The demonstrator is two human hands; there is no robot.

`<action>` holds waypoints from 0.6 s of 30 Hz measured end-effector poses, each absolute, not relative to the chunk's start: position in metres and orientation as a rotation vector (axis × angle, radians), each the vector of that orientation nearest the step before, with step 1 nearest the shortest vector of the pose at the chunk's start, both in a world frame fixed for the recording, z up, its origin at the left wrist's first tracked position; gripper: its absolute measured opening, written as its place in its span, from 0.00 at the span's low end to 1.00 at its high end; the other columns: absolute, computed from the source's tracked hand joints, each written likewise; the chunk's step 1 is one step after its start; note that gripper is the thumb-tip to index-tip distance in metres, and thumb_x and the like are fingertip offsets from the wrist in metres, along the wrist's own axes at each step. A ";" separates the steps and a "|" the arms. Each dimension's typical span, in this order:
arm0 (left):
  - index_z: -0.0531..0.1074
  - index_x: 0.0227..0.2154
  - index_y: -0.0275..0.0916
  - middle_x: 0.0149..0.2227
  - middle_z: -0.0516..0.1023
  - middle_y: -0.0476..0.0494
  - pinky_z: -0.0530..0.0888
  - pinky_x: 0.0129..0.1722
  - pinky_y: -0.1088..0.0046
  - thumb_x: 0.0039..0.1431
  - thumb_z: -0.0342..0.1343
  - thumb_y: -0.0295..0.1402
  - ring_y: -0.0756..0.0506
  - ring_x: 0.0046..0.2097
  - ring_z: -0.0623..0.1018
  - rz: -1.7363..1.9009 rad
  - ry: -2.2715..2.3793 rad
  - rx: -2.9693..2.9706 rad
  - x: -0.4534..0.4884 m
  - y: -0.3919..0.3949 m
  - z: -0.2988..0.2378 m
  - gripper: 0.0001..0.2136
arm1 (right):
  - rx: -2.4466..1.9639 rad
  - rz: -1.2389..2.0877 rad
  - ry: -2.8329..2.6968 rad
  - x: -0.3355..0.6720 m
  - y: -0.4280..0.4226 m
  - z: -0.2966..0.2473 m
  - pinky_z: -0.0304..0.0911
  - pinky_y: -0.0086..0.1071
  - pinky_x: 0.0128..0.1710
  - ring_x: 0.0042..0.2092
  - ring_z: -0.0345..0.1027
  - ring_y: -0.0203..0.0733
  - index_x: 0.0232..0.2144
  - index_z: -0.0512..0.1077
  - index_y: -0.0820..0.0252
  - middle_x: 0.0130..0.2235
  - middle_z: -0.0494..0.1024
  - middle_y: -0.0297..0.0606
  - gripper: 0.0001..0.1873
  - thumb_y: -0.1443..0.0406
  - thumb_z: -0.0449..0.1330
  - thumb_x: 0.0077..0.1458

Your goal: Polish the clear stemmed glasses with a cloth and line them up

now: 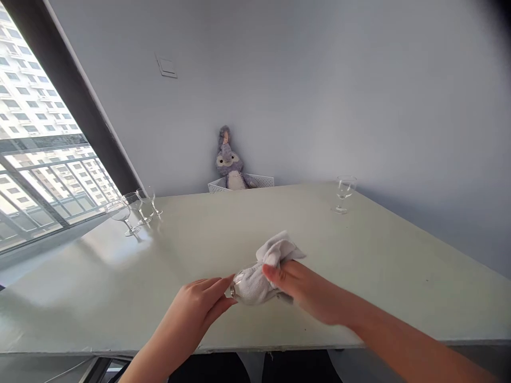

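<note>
A clear stemmed glass (238,287) lies sideways just above the pale table (359,266), most of its bowl wrapped in a white cloth (268,266). My left hand (197,308) pinches the glass at its bare end, fingers closed on it. My right hand (297,290) grips the cloth around the glass bowl, thumb on top. The stem and foot are hidden behind my left fingers.
Three empty stemmed glasses (133,211) stand at the far left edge by the window. Another glass (344,193) stands far right. A grey plush toy (228,159) sits in a white basket (261,181) behind the table against the wall.
</note>
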State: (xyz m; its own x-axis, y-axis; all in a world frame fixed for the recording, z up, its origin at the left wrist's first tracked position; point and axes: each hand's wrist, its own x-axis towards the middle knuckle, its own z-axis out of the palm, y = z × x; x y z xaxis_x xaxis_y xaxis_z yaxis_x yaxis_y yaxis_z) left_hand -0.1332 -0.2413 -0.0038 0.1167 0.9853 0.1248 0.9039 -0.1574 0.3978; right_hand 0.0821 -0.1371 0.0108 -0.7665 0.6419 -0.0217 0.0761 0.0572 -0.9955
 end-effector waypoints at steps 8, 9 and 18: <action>0.69 0.39 0.43 0.30 0.75 0.49 0.64 0.29 0.76 0.65 0.41 0.41 0.49 0.30 0.72 0.525 1.946 2.201 -0.131 -0.241 0.001 0.13 | -0.596 1.668 -1.942 0.082 -0.146 0.009 0.58 0.35 0.41 0.35 0.59 0.40 0.30 0.70 0.58 0.29 0.66 0.35 0.22 0.48 0.50 0.59; 0.69 0.42 0.44 0.32 0.76 0.49 0.65 0.30 0.76 0.65 0.41 0.41 0.49 0.32 0.74 0.513 1.947 2.243 -0.131 -0.241 0.000 0.13 | -0.566 1.594 -2.046 0.082 -0.145 0.010 0.57 0.35 0.41 0.33 0.58 0.40 0.28 0.70 0.57 0.28 0.65 0.34 0.21 0.49 0.51 0.59; 0.68 0.46 0.45 0.33 0.78 0.48 0.64 0.29 0.75 0.65 0.41 0.40 0.48 0.32 0.75 0.511 2.079 2.278 -0.129 -0.234 -0.007 0.14 | -0.899 1.787 -1.453 0.093 -0.116 0.002 0.63 0.34 0.32 0.33 0.67 0.43 0.29 0.72 0.58 0.28 0.72 0.37 0.27 0.41 0.52 0.53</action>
